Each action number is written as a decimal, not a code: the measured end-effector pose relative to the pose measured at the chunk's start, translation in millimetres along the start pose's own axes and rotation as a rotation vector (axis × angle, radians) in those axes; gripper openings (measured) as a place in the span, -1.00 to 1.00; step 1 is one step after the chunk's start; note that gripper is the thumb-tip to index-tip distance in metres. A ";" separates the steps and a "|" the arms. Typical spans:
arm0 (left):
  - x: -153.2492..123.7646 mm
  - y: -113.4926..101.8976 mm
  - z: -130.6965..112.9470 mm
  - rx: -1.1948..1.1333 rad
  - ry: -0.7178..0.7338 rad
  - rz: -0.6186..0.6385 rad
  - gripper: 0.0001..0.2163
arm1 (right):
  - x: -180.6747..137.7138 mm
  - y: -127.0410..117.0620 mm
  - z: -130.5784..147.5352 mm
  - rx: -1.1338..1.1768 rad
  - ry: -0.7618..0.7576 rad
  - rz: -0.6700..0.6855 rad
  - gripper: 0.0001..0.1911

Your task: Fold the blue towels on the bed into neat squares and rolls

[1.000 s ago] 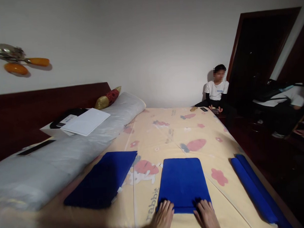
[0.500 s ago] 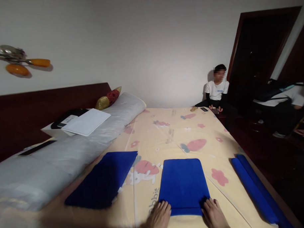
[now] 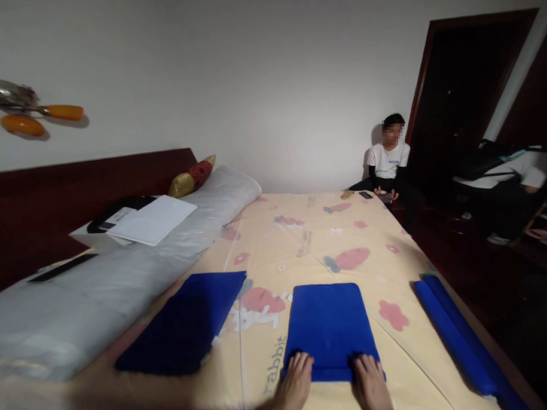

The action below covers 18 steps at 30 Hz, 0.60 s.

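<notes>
A folded blue towel [image 3: 329, 322] lies flat in front of me, with a narrow rolled or folded strip along its near edge. My left hand [image 3: 296, 383] curls its fingers over the left end of that strip. At the right end, my right hand [image 3: 372, 382] bends its fingers over the cloth in the same way. Both thumbs are mostly hidden. To the left lies a second folded blue towel [image 3: 183, 325] with small white tags. Two long rolled blue towels [image 3: 457, 339] rest side by side at the bed's right edge.
The bed sheet [image 3: 302, 252] has carrot and rabbit prints. A grey wrapped bolster [image 3: 124, 294] runs along the headboard, with a white flat box [image 3: 152, 220] on it. One person [image 3: 388, 159] sits at the far corner near a phone [image 3: 365, 195]; another person [image 3: 514, 172] bends at right.
Both hands have moved inward and slightly forward from the near corners onto the strip, which sits a little farther forward. The view has shifted slightly.
</notes>
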<state>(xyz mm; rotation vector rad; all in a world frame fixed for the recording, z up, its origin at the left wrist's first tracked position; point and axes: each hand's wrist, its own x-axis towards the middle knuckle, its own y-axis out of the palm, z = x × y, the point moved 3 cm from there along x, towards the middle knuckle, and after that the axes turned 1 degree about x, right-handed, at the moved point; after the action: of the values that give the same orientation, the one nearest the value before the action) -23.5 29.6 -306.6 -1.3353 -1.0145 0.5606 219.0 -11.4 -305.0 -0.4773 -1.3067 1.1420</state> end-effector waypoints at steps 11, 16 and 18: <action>3.8 2.1 -37.5 -0.046 0.003 -0.061 -0.67 | 6.8 10.2 33.5 0.070 -0.091 0.012 -0.63; 2.8 0.4 -23.1 -0.003 0.012 -0.038 -0.70 | -1.6 10.8 15.9 0.033 -0.085 0.096 -0.61; -3.8 -11.1 7.1 0.046 -0.033 -0.026 -0.65 | -8.9 -1.8 -14.3 -0.009 0.037 0.085 -0.60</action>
<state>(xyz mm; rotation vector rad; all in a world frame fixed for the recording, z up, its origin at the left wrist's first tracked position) -33.7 28.0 -297.5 -1.2745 -1.0389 0.5846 234.1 -15.4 -311.7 -0.5624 -1.2695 1.1926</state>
